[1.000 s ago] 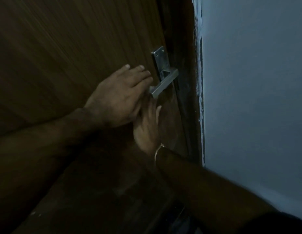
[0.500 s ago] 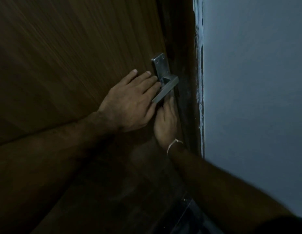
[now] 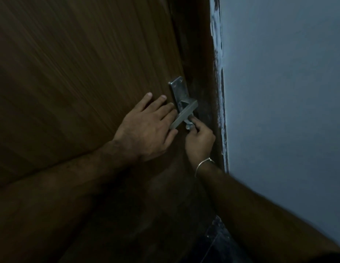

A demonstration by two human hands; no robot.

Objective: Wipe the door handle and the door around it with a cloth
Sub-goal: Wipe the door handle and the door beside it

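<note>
The dark brown wooden door [image 3: 79,73] fills the left of the head view. A silver lever handle [image 3: 184,115] on a metal back plate [image 3: 177,90] sits near the door's right edge. My left hand [image 3: 146,128] lies flat on the door just left of the lever, fingers spread, fingertips touching the plate. My right hand [image 3: 199,143] is below the lever, thumb and forefinger pinched on a small metal part [image 3: 188,126] under it; what that part is I cannot tell. No cloth is visible in either hand.
The dark door frame [image 3: 203,73] runs down the right of the door. Beyond it a pale blue-grey wall [image 3: 279,92] has rough paint along its edge. A thin bangle [image 3: 203,162] circles my right wrist. The scene is dim.
My right hand has risen from flat below the lever and closed its fingertips on the small part under it. My left hand has slid slightly closer to the back plate.
</note>
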